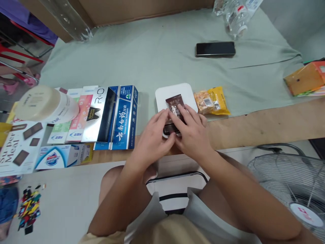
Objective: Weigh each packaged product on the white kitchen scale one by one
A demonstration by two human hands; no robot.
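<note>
A small brown wrapped packet [174,101] with pale print lies on a white square tray or box lid [162,91] at the table's front edge. My left hand [156,134] holds the packet's left side, its fingertips pressed to the wrapper. From the right, my right hand [191,130] grips the same packet, with its fingers laid across the top. The thumbs come close together at the lower end, where a dark part of the packet shows between the hands. The packet's underside is hidden. Right beside the tray lies a yellow snack bag [213,100].
Left of the tray stand a blue toothpaste box [123,118], several other cartons and a cream-lidded jar [48,105]. A black phone [215,49] and a clear plastic bottle [237,20] lie farther back. An orange packet [304,79] sits far right, above a fan [291,183].
</note>
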